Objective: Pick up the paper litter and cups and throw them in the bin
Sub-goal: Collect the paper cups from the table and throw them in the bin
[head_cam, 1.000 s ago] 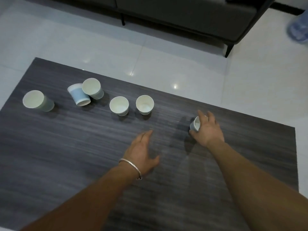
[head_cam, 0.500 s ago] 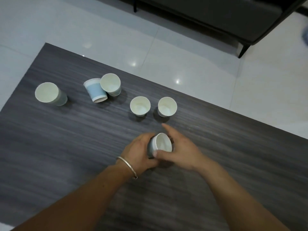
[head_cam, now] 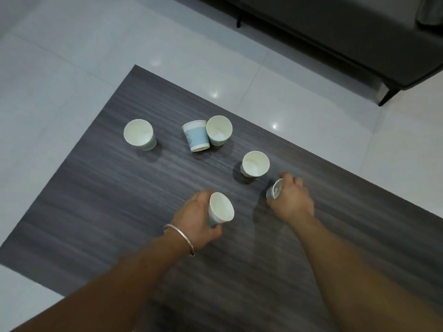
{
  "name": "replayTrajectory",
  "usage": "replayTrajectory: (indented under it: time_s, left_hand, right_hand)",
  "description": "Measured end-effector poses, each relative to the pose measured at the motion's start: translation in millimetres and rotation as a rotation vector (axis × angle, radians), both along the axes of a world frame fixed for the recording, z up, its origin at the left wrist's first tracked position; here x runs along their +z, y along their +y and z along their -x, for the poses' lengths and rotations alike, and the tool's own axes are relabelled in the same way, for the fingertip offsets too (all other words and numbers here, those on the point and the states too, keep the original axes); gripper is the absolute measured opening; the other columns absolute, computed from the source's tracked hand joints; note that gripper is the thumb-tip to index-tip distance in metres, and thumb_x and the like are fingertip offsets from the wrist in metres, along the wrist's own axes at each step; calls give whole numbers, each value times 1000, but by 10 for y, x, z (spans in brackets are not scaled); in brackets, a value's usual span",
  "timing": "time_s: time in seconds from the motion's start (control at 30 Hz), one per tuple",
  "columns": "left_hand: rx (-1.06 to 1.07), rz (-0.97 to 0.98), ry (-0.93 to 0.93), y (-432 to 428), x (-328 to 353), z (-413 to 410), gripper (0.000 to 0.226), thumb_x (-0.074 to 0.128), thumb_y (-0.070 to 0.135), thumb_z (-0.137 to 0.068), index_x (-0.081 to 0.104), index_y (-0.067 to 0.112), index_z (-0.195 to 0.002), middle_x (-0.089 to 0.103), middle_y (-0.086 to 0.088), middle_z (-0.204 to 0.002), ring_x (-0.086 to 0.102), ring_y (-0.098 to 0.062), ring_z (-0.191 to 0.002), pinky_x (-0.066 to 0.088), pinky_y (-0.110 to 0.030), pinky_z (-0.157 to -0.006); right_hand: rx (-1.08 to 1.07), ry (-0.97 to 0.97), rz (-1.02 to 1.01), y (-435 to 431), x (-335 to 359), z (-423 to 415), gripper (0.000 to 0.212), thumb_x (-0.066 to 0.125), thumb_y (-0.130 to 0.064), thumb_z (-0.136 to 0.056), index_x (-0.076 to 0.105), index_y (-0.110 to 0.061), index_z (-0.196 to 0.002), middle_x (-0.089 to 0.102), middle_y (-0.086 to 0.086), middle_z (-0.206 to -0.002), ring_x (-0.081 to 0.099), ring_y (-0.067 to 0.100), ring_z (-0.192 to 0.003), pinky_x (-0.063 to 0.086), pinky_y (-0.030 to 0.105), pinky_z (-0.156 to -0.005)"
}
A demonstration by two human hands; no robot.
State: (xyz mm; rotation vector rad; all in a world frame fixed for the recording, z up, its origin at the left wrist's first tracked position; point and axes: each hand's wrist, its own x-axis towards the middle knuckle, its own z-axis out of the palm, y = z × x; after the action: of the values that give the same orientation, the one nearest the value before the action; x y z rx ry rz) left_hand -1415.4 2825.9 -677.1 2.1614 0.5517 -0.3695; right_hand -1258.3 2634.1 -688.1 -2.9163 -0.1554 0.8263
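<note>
Left-hand cup (head_cam: 220,208): paper, white inside, held above the bench (head_cam: 119,200) near its middle. It is tilted, with the mouth facing up and to your right.

Your left hand (head_cam: 199,219) has its grip closed round this cup's lower body. The thumb wraps the underside and the fingers curl behind the wall. The wrist is bent slightly inward, the back of the hand faces left, and the forearm comes in from the lower left corner. A metal bangle (head_cam: 179,238) sits at the wrist.

Right-hand cup (head_cam: 275,189): smaller in view and blurred, tipped with its mouth toward the left. It is low over the bench; contact with the surface cannot be told.

Your right hand (head_cam: 291,200) grips it from above and from the right, knuckles up, fingers curled over the rim and wall. The forearm runs in from the lower right. The two hands are apart, each with its own cup.

Nearest standing cup (head_cam: 255,164): upright on the bench, just beyond and left of the right hand, not touched.

Farther back, a blue-sided cup (head_cam: 196,136) shows its printed wall and touches a white-mouthed cup (head_cam: 218,130) on its right. The far-left cup (head_cam: 139,135) stands alone near the bench's left edge.

Surroundings: pale tiled floor (head_cam: 72,56); dark sofa (head_cam: 359,32) at the upper right.
</note>
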Motion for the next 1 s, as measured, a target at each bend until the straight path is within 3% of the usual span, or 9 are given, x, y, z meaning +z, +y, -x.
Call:
replayTrajectory:
  time_s: [0.07, 0.13, 0.2, 0.33, 0.63, 1.0]
  left_hand:
    - [-21, 25, -8, 7, 181, -31, 73, 75, 29, -66, 41, 24, -131, 53, -1, -125, 54, -20, -114, 47, -34, -91]
    - [-64, 29, -25, -22, 396, -76, 96, 76, 26, -66, 23, 29, -145, 45, -1, -136, 48, -19, -120, 46, -32, -94]
    - [-141, 20, -34, -80, 637, -135, 105, 76, 24, -65, 14, 32, -149, 42, -4, -134, 47, -20, -119, 43, -27, -93]
    - [-306, -79, -71, -300, 1175, -297, 88, 72, 28, -70, 30, 22, -146, 44, -7, -126, 53, -27, -111, 45, -34, -94]
    - [-717, -180, -324, -1638, 2489, -227, 77, 71, 40, -72, 39, 21, -139, 45, -3, -135, 50, -26, -118, 42, -32, -94]
    - [-1178, -165, -491, -4131, 3441, 1766, 80, 70, 31, -72, 32, 23, -142, 39, -5, -132, 56, -29, -106, 48, -34, -85]
  right_hand:
    - [-25, 8, -19, -39, 171, 272, 68, 70, -40, -80, 37, -23, -137, 42, 6, -132, 48, 31, -118, 46, 41, -87]
    - [-60, -9, -65, -78, 403, 471, 70, 69, -42, -79, 35, -25, -138, 41, 3, -133, 49, 29, -119, 47, 41, -89]
    - [-114, -35, -111, -122, 693, 611, 72, 69, -44, -78, 34, -28, -139, 41, 0, -134, 49, 27, -120, 46, 39, -90]
    - [-209, -118, -154, -390, 1351, 826, 75, 71, -39, -75, 33, -28, -139, 41, 0, -133, 47, 26, -120, 45, 37, -88]
    - [-496, -242, -141, -1758, 2667, 1964, 77, 69, -41, -78, 30, -28, -144, 39, 1, -136, 46, 26, -122, 46, 38, -91]
    - [-824, -372, -62, -3588, 3534, 4796, 73, 67, -40, -79, 32, -25, -141, 42, 5, -131, 50, 28, -115, 44, 36, -83]
